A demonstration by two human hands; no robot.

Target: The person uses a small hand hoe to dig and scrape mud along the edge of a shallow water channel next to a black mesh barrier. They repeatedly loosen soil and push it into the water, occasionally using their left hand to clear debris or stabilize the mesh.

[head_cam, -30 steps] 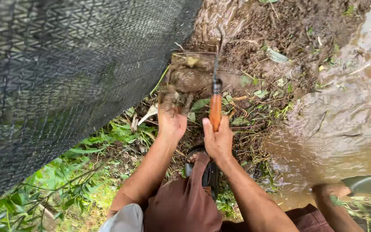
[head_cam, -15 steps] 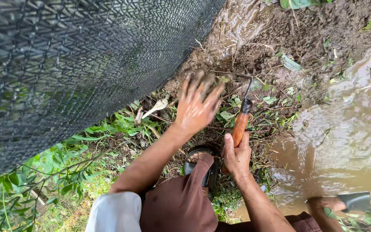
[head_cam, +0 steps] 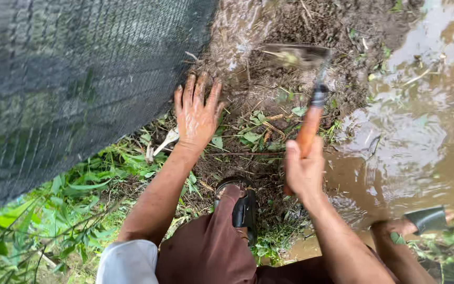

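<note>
My right hand (head_cam: 303, 168) grips the orange wooden handle of a small hoe (head_cam: 309, 126). Its muddy metal blade (head_cam: 295, 55) is raised and blurred above the wet soil. My left hand (head_cam: 195, 113) is muddy, with fingers spread, resting palm down on the dirt (head_cam: 269, 89) at the foot of the black mesh netting (head_cam: 69, 79). It holds nothing. I squat over the spot, with brown trousers and one foot in a black sandal (head_cam: 243, 208) just below the hands.
Brown muddy water (head_cam: 411, 137) fills the right side. My other sandalled foot (head_cam: 426, 221) stands at its edge. Green weeds (head_cam: 43, 221) grow at lower left, beside the netting. Loose leaves and twigs litter the soil.
The left hand has let go of the soil clump and spread flat on the ground. The right hand has lifted the hoe blade up and to the right.
</note>
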